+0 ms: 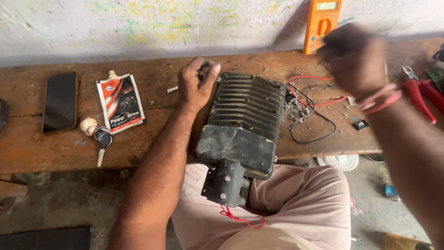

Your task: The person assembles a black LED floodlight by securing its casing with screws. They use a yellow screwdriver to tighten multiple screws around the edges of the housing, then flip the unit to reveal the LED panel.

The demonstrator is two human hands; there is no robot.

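A black finned lamp housing [240, 125] lies across the wooden bench [152, 125], its mounting bracket [225, 184] hanging over my lap with red wires below. My left hand [196, 82] rests in a loose fist on the bench against the housing's far left corner; whether it grips anything is hidden. My right hand [356, 58] is blurred and raised above the bench at the right, close to an orange multimeter [321, 23], fingers curled.
A black phone [60, 102], a red and white grease pouch [120, 103] and a key with a fob [99, 136] lie at the left. Red and black wires [312, 104], a small black part [360, 124] and red-handled pliers [423, 95] lie at the right.
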